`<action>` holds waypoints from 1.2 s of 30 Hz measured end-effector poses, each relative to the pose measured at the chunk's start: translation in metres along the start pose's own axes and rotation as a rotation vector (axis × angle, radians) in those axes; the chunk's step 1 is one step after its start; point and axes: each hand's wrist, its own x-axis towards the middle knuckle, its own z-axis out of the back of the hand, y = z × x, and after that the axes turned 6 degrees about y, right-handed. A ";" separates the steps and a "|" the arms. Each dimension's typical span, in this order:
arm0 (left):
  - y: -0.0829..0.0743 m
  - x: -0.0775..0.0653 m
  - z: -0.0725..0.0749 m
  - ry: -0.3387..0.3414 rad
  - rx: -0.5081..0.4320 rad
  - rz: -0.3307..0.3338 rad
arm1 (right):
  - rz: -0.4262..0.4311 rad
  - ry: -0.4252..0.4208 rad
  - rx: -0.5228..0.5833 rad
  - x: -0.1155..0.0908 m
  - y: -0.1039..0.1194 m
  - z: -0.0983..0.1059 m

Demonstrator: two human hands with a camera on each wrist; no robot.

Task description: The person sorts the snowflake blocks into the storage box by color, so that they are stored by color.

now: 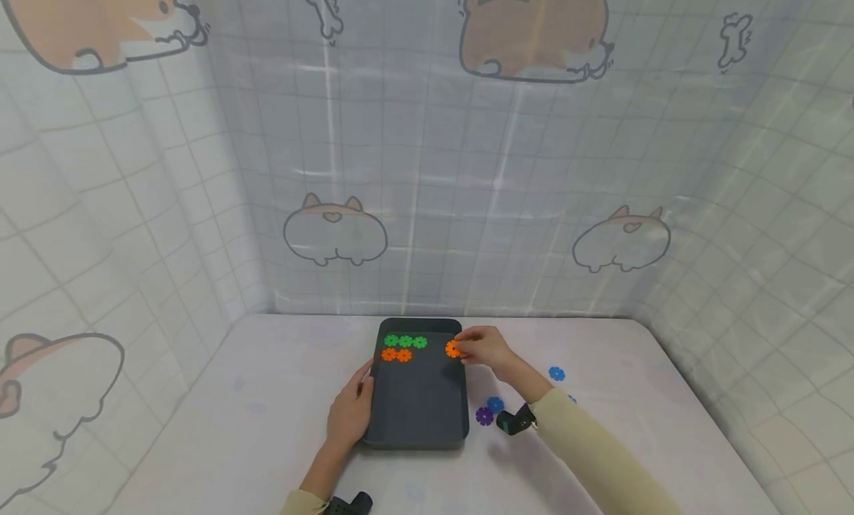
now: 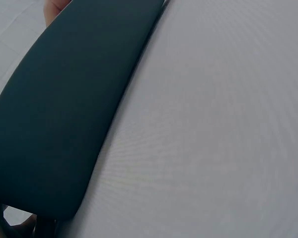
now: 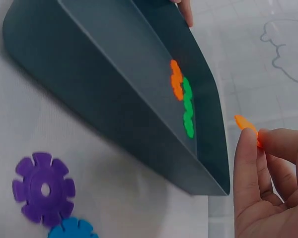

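Note:
A dark grey rectangular tray (image 1: pixel 418 404) lies on the white table. Along its far left inside, green flower-shaped discs (image 1: pixel 405 341) form a row of three, and two orange flower-shaped discs (image 1: pixel 396 355) lie just below them. My left hand (image 1: pixel 351 411) holds the tray's left side; the left wrist view shows mostly the tray's outer wall (image 2: pixel 74 99). Above the tray's far right edge, my right hand (image 1: pixel 485 347) pinches another orange flower-shaped disc (image 3: pixel 246 123) between thumb and fingers. In the right wrist view that disc is seen nearly edge-on, apart from the tray.
Right of the tray, a purple disc (image 1: pixel 484 416) and a blue disc (image 1: pixel 495 404) lie touching or overlapping. Another blue disc (image 1: pixel 557 373) lies farther right, with one more partly hidden by the right forearm. Sheeting with cartoon dogs (image 1: pixel 427 167) surrounds the table.

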 end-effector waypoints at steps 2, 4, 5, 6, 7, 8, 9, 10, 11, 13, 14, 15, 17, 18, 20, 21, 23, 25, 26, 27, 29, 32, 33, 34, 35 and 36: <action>0.000 0.000 0.000 0.000 -0.002 0.002 | 0.008 0.011 0.009 0.000 0.001 -0.004; 0.000 0.000 0.000 0.001 -0.004 0.003 | 0.017 0.022 0.021 0.001 0.001 -0.007; 0.000 -0.001 0.000 0.001 -0.003 0.003 | 0.027 0.027 0.022 0.001 0.001 -0.009; 0.000 -0.001 0.000 0.001 -0.002 0.002 | 0.032 0.030 0.025 0.002 0.001 -0.011; 0.000 -0.001 0.000 -0.001 -0.002 0.003 | 0.035 0.035 0.029 0.003 0.001 -0.013; 0.000 -0.001 0.000 -0.001 -0.002 0.004 | 0.035 0.038 0.035 0.005 0.001 -0.015; 0.000 -0.001 0.000 -0.003 -0.002 0.005 | 0.039 0.040 0.031 0.006 0.000 -0.017; 0.000 -0.001 0.000 -0.003 -0.001 0.005 | 0.041 0.042 0.028 0.007 -0.001 -0.019; 0.000 -0.001 0.000 -0.004 0.000 0.007 | 0.039 0.045 0.031 0.009 -0.002 -0.021; 0.000 -0.002 0.000 -0.004 0.001 0.009 | 0.029 0.050 0.033 0.011 -0.003 -0.024; 0.000 -0.002 0.000 -0.003 0.000 0.009 | 0.025 0.051 0.032 0.012 -0.003 -0.026; -0.001 -0.002 0.000 -0.002 -0.001 0.007 | 0.020 0.051 0.032 0.013 -0.003 -0.028; -0.001 -0.002 0.000 -0.002 -0.002 0.003 | 0.008 0.051 0.043 0.015 -0.003 -0.031; 0.000 -0.002 0.000 -0.002 -0.003 -0.001 | 0.008 0.053 0.041 0.015 -0.003 -0.032; 0.000 -0.001 0.000 -0.004 -0.004 -0.004 | 0.008 0.055 0.041 0.017 -0.003 -0.034; 0.000 -0.001 0.000 -0.005 -0.002 -0.005 | 0.009 0.058 0.041 0.018 -0.002 -0.035; 0.001 0.000 0.000 -0.006 0.001 -0.005 | 0.013 0.066 0.036 0.021 -0.003 -0.037; 0.001 0.001 0.000 -0.008 0.004 -0.005 | 0.012 0.065 0.030 0.024 -0.003 -0.039; 0.001 0.001 0.000 -0.007 0.004 -0.004 | 0.010 0.063 0.029 0.026 -0.004 -0.040; 0.000 0.002 0.000 -0.006 0.002 -0.003 | 0.011 0.060 0.024 0.028 -0.005 -0.041; 0.000 0.002 0.000 -0.003 0.001 0.000 | 0.009 0.054 0.019 0.031 -0.006 -0.044; -0.001 0.002 -0.001 0.000 -0.001 0.004 | 0.012 0.049 0.026 0.036 -0.008 -0.047; -0.001 0.002 -0.001 0.000 -0.002 0.004 | 0.016 0.046 0.022 0.033 -0.005 -0.049; 0.000 0.002 -0.001 0.000 -0.001 0.004 | 0.016 0.044 0.024 0.034 -0.006 -0.051; 0.000 0.001 -0.001 -0.001 -0.001 0.004 | 0.017 0.043 0.025 0.035 -0.006 -0.052; 0.000 0.001 -0.001 -0.001 -0.001 0.003 | 0.018 0.042 0.026 0.036 -0.007 -0.053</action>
